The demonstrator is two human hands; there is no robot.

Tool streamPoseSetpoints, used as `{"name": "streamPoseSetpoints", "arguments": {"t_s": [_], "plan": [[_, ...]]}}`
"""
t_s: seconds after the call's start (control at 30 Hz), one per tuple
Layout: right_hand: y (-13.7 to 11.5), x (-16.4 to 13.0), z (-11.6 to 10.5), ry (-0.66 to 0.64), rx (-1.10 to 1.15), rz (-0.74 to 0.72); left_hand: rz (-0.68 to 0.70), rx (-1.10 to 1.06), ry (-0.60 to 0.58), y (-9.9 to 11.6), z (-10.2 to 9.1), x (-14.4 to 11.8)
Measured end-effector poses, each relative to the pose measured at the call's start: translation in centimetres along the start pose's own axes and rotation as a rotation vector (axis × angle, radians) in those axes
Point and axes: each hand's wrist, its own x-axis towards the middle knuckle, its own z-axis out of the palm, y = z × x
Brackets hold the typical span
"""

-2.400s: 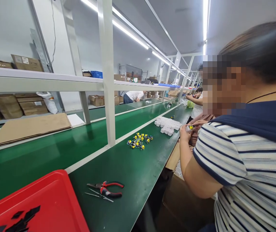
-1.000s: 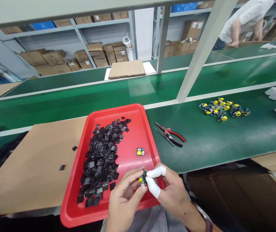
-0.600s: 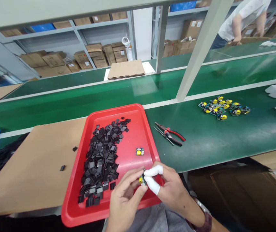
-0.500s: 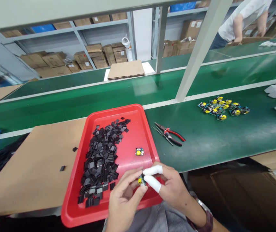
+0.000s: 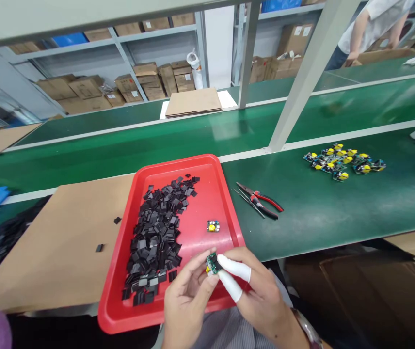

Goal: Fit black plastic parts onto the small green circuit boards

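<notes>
Between its thumb and fingers, my left hand (image 5: 191, 293) pinches a small circuit board (image 5: 210, 262), whose green side is turned up and whose yellow component shows beneath. My right hand (image 5: 253, 278), white covers on two fingertips, closes on a small black piece (image 5: 217, 262) against the board's right side. Fingertips hide part of both. Under the hands lies a red tray (image 5: 213, 191) with a heap of flat black pieces (image 5: 156, 223) along its left side. A second circuit board (image 5: 213, 226) with a yellow component rests on the tray's bare right part.
Right of the tray lie red-and-black pliers (image 5: 262, 201) and metal tweezers (image 5: 248, 202). Several circuit boards (image 5: 338, 161) are grouped farther right on the green bench (image 5: 312, 213). Cardboard (image 5: 72, 232) lies left, with two loose black pieces. A post (image 5: 302, 77) rises behind; another person (image 5: 365, 26) stands beyond.
The board in my left hand has been tilted so that its green face shows more, with the black piece visible against it. The view has shifted slightly.
</notes>
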Motion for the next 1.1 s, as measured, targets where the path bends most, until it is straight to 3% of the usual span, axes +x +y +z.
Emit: {"name": "streamPoseSetpoints", "arguments": {"t_s": [0.43, 0.6, 0.9, 1.0, 1.1], "plan": [[0.2, 0.2, 0.2, -0.036, 0.026, 0.037, 0.045, 0.032, 0.043, 0.2, 0.3, 0.0], [0.6, -0.3, 0.4, -0.025, 0.020, -0.004, 0.124, 0.113, 0.021, -0.3, 0.2, 0.1], [1.2, -0.3, -0.4, -0.040, 0.388, 0.439, 0.298, 0.400, 0.026, -1.8, 0.4, -0.4], [0.8, -0.3, -0.8, -0.084, 0.465, 0.464, 0.414, 0.462, 0.070, -1.8, 0.6, -0.5], [0.6, -0.4, -0.9, -0.099, 0.392, 0.433, 0.524, 0.504, 0.095, -1.5, 0.8, -0.6]]}}
